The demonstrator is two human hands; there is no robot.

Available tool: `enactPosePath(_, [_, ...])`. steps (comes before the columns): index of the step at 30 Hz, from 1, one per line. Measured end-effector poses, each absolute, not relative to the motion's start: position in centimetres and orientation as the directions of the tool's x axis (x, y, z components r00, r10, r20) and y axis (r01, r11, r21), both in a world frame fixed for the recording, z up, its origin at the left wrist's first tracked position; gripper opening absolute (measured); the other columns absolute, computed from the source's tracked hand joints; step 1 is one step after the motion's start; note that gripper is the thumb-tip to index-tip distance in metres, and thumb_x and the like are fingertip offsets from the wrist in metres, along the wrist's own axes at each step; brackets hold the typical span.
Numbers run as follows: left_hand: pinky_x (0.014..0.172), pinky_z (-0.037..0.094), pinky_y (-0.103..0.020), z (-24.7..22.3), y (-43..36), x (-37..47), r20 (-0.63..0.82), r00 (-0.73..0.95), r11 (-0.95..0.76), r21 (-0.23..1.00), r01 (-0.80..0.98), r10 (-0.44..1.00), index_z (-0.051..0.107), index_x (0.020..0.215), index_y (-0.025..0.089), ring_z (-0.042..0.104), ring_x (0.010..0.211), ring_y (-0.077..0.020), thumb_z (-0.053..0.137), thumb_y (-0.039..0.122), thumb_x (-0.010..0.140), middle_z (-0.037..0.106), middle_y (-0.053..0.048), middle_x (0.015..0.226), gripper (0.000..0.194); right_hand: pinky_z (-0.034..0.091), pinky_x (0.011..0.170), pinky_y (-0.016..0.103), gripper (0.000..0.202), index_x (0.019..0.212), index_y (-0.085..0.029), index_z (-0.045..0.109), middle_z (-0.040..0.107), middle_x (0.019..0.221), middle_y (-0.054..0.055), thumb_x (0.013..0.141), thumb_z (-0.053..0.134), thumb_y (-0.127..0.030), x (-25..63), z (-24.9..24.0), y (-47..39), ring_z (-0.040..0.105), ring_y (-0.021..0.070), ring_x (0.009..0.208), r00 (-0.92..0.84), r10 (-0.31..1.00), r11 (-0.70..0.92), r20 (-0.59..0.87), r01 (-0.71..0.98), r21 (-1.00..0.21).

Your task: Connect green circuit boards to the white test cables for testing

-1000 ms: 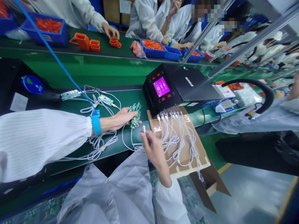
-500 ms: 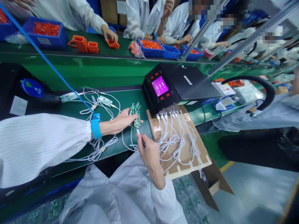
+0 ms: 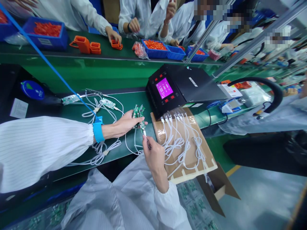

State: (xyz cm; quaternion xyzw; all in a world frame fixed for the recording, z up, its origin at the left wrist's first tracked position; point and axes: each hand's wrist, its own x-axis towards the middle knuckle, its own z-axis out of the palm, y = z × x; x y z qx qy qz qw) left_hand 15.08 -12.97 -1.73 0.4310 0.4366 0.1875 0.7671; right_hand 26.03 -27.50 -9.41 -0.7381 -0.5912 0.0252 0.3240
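Note:
Several small green circuit boards (image 3: 138,111) are bunched in my left hand (image 3: 127,123), with the thumb pressed over them. My right hand (image 3: 154,156) pinches a white cable plug (image 3: 144,132) at the lower end of one board. The plug meets that board's edge; how far it sits in the port is too small to tell. Left of my hands, more circuit boards (image 3: 107,103) lie on the green bench, joined to white cables (image 3: 105,151) in loose tied coils. A blue wrist strap (image 3: 98,131) circles my left wrist, with a blue cord running up from it.
A black test box (image 3: 185,89) with a lit purple screen (image 3: 164,88) stands at right. White cables (image 3: 182,143) run from it over a cardboard sheet (image 3: 206,156). A black machine (image 3: 14,92) is at left. Co-workers sit across by blue bins (image 3: 45,41) of orange parts.
My right hand and the plug have shifted slightly right, and the board at the plug has tilted with them. Across the bench, a co-worker's hand has risen from the orange-parts bin.

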Motion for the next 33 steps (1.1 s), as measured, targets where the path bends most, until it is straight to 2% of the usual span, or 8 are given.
enactPosePath(6, [0.092,0.056,-0.038,-1.9,-12.9,15.2,-0.426,0.592,0.509,0.860,0.030,0.684,0.053,0.102,0.017,0.074,0.099,-0.0223,0.070,0.014,0.095,0.073,-0.008,0.097,0.019,0.035,0.056,0.026,0.038,0.093,-0.017,0.073,0.071,0.066,0.004,0.110,0.044,-0.036,26.2,-9.4,-27.4,0.056,0.0124,0.051,0.333,0.875,-0.093,0.353,0.829,-0.551])
enactPosePath(9, [0.092,0.056,-0.038,-2.4,-12.7,15.0,-0.378,0.630,0.461,0.887,0.037,0.678,0.054,0.099,0.017,0.072,0.096,-0.0224,0.076,0.016,0.090,0.072,-0.006,0.091,0.023,0.034,0.056,0.025,0.039,0.090,-0.018,0.072,0.068,0.064,0.002,0.110,0.045,-0.037,26.2,-9.4,-27.4,0.053,0.0110,0.050,0.342,0.874,-0.081,0.346,0.804,-0.589])
enactPosePath(17, [0.096,0.058,-0.044,-2.9,-12.4,15.2,-0.346,0.648,0.410,0.910,0.057,0.679,0.052,0.116,0.019,0.072,0.104,-0.0245,0.075,0.025,0.090,0.066,-0.008,0.114,0.035,0.033,0.052,0.022,0.042,0.090,-0.017,0.074,0.061,0.061,-0.001,0.108,0.046,-0.042,26.3,-9.5,-27.4,0.045,0.0094,0.048,0.403,0.869,-0.107,0.286,0.719,-0.686])
enactPosePath(21, [0.093,0.058,-0.044,-3.3,-12.4,15.1,-0.328,0.649,0.388,0.920,0.055,0.686,0.051,0.112,0.021,0.072,0.099,-0.0249,0.069,0.035,0.095,0.067,-0.008,0.110,0.028,0.034,0.053,0.022,0.044,0.090,-0.017,0.074,0.062,0.062,0.000,0.109,0.045,-0.043,26.2,-9.5,-27.4,0.046,0.0096,0.050,0.420,0.864,-0.124,0.277,0.712,-0.691])
enactPosePath(25, [0.088,0.057,-0.044,-4.2,-12.3,14.8,-0.229,0.665,0.241,0.968,0.075,0.711,0.051,0.105,0.023,0.072,0.096,-0.0271,0.067,0.044,0.095,0.069,-0.007,0.097,0.028,0.034,0.053,0.022,0.045,0.089,-0.016,0.074,0.062,0.062,0.000,0.109,0.044,-0.044,26.1,-9.5,-27.4,0.047,0.0099,0.049,0.416,0.872,-0.132,0.258,0.708,-0.694])
enactPosePath(28, [0.091,0.057,-0.044,-4.6,-12.3,14.8,-0.173,0.689,0.151,0.984,0.092,0.704,0.051,0.110,0.024,0.071,0.097,-0.0267,0.066,0.045,0.095,0.070,-0.007,0.101,0.030,0.034,0.053,0.023,0.047,0.089,-0.017,0.074,0.062,0.061,0.000,0.110,0.042,-0.044,26.1,-9.5,-27.4,0.047,0.0106,0.048,0.420,0.874,-0.154,0.243,0.715,-0.682])
enactPosePath(33, [0.094,0.057,-0.043,-5.2,-12.3,14.8,-0.128,0.682,0.104,0.992,0.076,0.720,0.050,0.115,0.024,0.071,0.105,-0.0269,0.064,0.045,0.098,0.072,-0.007,0.105,0.031,0.034,0.054,0.025,0.052,0.090,-0.017,0.073,0.065,0.062,0.002,0.111,0.036,-0.047,26.0,-9.5,-27.2,0.051,0.0123,0.047,0.414,0.875,-0.170,0.251,0.748,-0.642])
